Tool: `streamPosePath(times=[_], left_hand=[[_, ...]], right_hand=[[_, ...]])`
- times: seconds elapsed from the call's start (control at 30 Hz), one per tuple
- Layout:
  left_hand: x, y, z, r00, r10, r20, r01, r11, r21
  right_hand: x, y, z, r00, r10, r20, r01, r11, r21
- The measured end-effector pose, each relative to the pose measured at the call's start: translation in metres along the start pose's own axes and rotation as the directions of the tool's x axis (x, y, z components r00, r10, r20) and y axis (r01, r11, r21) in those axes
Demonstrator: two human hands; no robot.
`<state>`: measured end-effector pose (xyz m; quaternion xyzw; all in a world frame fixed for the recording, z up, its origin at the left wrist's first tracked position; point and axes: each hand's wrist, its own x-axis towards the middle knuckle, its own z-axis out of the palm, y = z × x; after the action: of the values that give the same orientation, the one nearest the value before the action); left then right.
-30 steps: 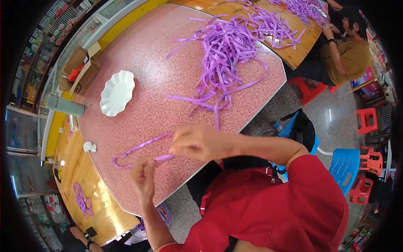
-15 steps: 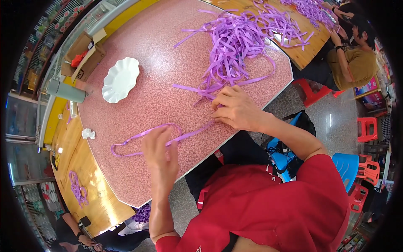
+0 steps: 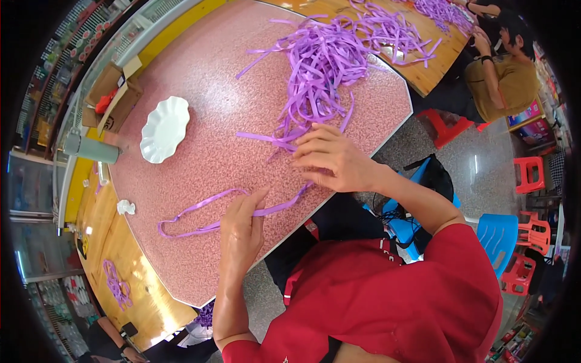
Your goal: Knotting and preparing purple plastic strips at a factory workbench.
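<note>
A narrow purple ribbon (image 3: 281, 206) lies across the pink speckled table, bent into a long loop toward the left. My left hand (image 3: 241, 224) is closed on this ribbon, thumb and fingers pressed together around it. Farther right, my right hand (image 3: 339, 162) hovers over the ribbon's other end with its fingers apart and slightly bent; the thumb is close to the strip. Just beyond that hand sits a big tangled heap of purple ribbons (image 3: 318, 66), with loose ends trailing toward the fingers.
On the pink table (image 3: 206, 145) are a white scalloped dish (image 3: 165, 130), a green bottle (image 3: 91, 149), an open cardboard box (image 3: 115, 97) and crumpled white tissue (image 3: 125, 207). More ribbon (image 3: 117, 284) lies on the wooden surface at left. A co-worker (image 3: 502, 81) sits at far right.
My left hand has come down onto the ribbon and closed on it. My right hand's fingers have loosened and spread. The whole view has shifted slightly.
</note>
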<state>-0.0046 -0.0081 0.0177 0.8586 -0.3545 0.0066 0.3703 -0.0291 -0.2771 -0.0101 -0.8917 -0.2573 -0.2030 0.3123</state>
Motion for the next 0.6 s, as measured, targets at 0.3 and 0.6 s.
streamPosePath(times=[0.3, 0.6], left_hand=[[0.002, 0.008, -0.032, 0.968, -0.058, 0.245, -0.008, 0.965, 0.262], [0.006, 0.020, 0.004, 0.947, 0.321, 0.017, -0.310, 0.900, 0.306]], right_hand=[[0.001, -0.001, 0.005, 0.985, -0.111, 0.133, 0.120, 0.991, -0.060], [0.021, -0.055, -0.004, 0.863, 0.356, 0.359, -0.503, 0.674, 0.541]])
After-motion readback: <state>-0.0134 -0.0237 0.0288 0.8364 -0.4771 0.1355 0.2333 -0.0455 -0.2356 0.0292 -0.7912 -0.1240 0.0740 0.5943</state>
